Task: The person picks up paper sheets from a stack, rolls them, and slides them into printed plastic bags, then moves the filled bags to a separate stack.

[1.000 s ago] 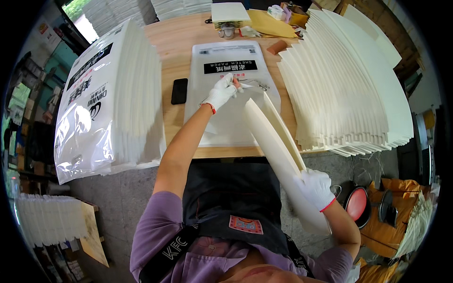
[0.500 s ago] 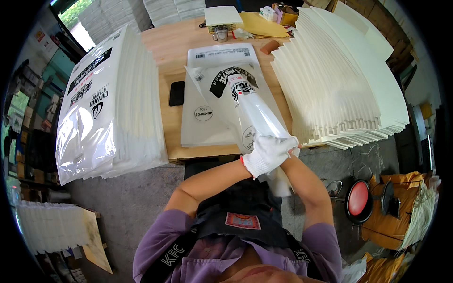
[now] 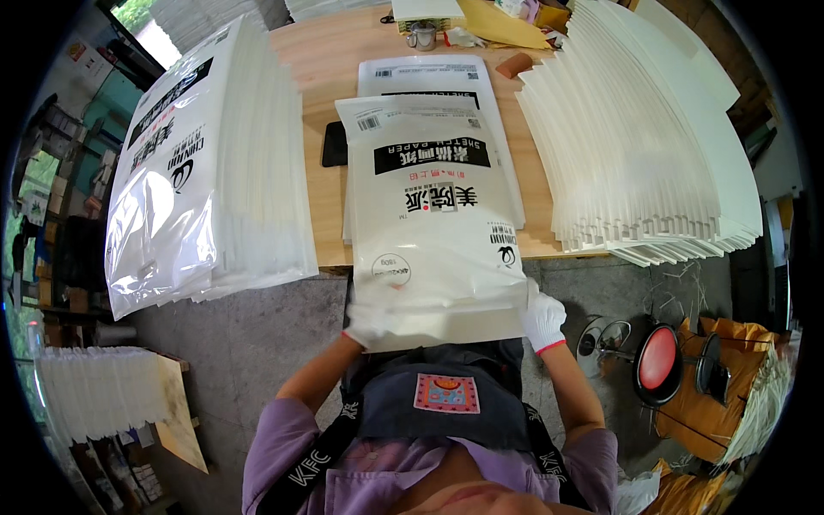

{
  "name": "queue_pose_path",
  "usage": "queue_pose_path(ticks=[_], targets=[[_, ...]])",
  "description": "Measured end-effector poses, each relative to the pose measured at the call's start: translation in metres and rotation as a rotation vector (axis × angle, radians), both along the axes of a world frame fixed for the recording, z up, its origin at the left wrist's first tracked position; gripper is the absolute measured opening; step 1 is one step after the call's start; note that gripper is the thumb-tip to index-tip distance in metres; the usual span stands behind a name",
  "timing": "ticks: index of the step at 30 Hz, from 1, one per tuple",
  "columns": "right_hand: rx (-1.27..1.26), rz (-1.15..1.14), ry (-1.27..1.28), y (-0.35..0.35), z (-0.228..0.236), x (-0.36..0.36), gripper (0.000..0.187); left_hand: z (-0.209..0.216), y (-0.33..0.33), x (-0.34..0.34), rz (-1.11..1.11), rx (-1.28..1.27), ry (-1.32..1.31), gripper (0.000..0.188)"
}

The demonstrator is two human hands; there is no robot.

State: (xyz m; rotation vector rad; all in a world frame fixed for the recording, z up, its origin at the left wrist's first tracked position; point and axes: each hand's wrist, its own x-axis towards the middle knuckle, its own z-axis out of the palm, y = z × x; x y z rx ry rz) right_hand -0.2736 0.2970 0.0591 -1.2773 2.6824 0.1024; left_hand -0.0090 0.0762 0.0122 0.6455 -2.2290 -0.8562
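A clear plastic bag [image 3: 429, 236] with black and red print lies spread flat over the table's near edge, with white paper inside. Pale sheets [image 3: 463, 324] show past its near end, close to my apron. My left hand [image 3: 367, 316], in a white knit glove and slightly blurred, is closed on the bag's near left edge. At the near right corner my gloved right hand [image 3: 544, 319] pinches the bag, its fingers partly hidden by the film. Under the bag's far part lies another printed bag [image 3: 421, 73].
Filled printed bags [image 3: 172, 189] are stacked at the left of the wooden table [image 3: 318, 64]. A tall fanned stack of white paper [image 3: 618, 154] stands on the right. A black phone [image 3: 334, 144], metal cup [image 3: 421, 36] and brown block [image 3: 514, 66] lie between. A red-seated stool [image 3: 658, 359] stands right.
The bag, earlier bunched up toward the right with my hands together, is now spread flat toward me. My hands have moved apart to its two near corners.
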Motion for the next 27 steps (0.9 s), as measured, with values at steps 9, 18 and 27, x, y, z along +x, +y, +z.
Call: queue_pose_path(ticks=[9,18,27], targets=[[0.138,0.655,0.149,0.061,0.081,0.042,0.010,0.011,0.085,0.112,0.555,0.770,0.134,0.016],[-0.064,0.431,0.171,0.034,0.037,0.019,0.026,0.035,0.033,0.066,0.331,0.335,-0.222,0.013],[-0.527,-0.123,-0.475,0.036,-0.038,-0.023,0.020,-0.019,0.007,0.102,0.569,0.589,-0.066,0.023]])
